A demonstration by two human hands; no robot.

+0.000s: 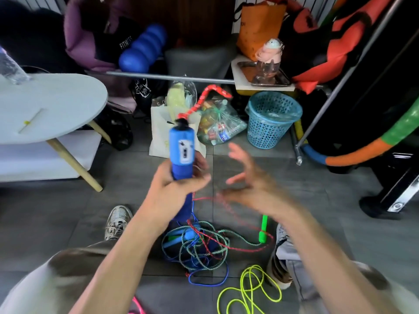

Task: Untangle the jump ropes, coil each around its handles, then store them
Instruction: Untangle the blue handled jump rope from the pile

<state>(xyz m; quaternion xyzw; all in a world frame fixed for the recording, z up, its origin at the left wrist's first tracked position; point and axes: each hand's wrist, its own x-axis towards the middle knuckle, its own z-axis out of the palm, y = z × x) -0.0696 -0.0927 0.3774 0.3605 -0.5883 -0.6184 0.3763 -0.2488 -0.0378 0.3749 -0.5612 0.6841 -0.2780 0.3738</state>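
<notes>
My left hand (174,186) grips a blue jump-rope handle (182,150) upright in the middle of the view; the handle has a small counter window. A red rope (204,98) rises from its top and another red strand runs down to the floor. My right hand (247,180) is blurred, just right of the handle, fingers spread and holding nothing I can see. Below, on the floor, lies a tangle of green, blue and red ropes (199,248). A green handle (263,230) lies at its right, and a neon yellow rope (251,288) lies nearer me.
A white oval table (45,109) stands at the left. A blue mesh basket (272,118), plastic bags (217,123) and a white paper bag (158,137) sit ahead. My shoes (118,220) flank the tangle. Black equipment with orange and green foam (371,146) stands at the right.
</notes>
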